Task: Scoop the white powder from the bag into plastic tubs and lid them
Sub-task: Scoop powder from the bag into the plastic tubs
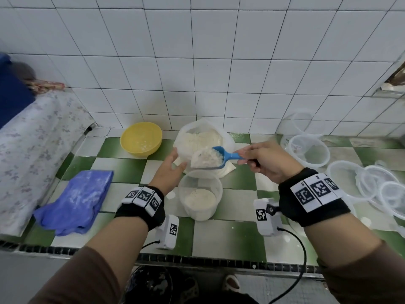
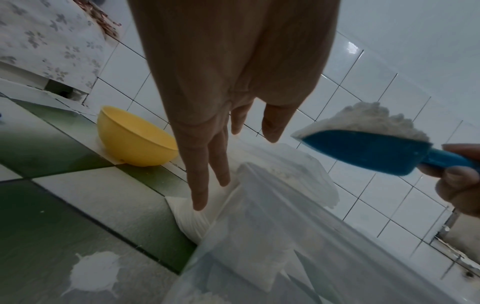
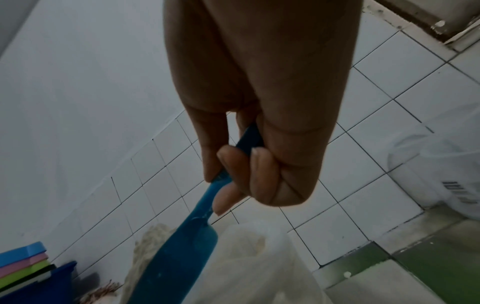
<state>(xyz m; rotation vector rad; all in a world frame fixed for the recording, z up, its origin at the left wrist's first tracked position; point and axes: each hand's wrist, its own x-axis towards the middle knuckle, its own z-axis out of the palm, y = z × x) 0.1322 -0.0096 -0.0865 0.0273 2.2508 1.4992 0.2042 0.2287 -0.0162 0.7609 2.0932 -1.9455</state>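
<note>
A clear plastic bag [image 1: 202,137] of white powder stands open against the tiled wall. In front of it a clear plastic tub [image 1: 200,195] holds some powder at its bottom. My right hand [image 1: 266,160] grips the handle of a blue scoop [image 1: 221,157], heaped with powder, held above the tub's far rim. In the right wrist view the fingers [image 3: 249,170] curl round the scoop handle [image 3: 207,197]. My left hand [image 1: 171,165] hovers with straight fingers beside the bag and scoop, holding nothing. The left wrist view shows the loaded scoop [image 2: 369,148] right of the fingers [image 2: 205,164].
A yellow bowl [image 1: 141,138] sits left of the bag. A blue cloth [image 1: 76,198] lies at the counter's left. Empty clear tubs [image 1: 309,150] and lids [image 1: 381,189] are grouped on the right. Spilled powder [image 2: 93,271] dots the green-and-white counter [image 1: 228,235].
</note>
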